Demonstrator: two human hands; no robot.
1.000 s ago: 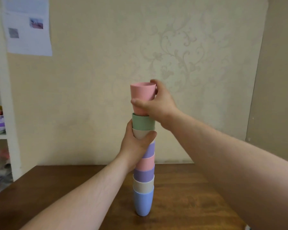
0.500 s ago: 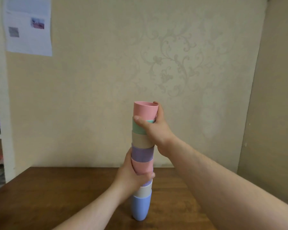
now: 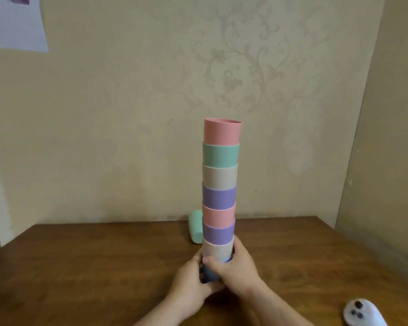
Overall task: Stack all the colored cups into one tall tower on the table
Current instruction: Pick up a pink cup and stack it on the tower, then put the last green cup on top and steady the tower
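Note:
A tall tower of nested cups (image 3: 219, 196) stands upright on the brown wooden table (image 3: 92, 267). A pink cup (image 3: 222, 131) is on top, then green, beige, purple, pink, purple and beige, with a blue cup (image 3: 210, 275) at the bottom. My left hand (image 3: 190, 287) and my right hand (image 3: 234, 270) both wrap around the tower's base, covering most of the blue cup. A single mint green cup (image 3: 196, 229) lies on its side behind the tower, to its left.
A white controller (image 3: 360, 314) lies at the table's front right corner. The wall stands close behind the table. A sheet of paper (image 3: 14, 22) hangs on the wall at the upper left.
The pink cup has been pushed down onto the tower. Both hands have dropped from the upper cups to the base. The view has tilted, showing the green cup behind.

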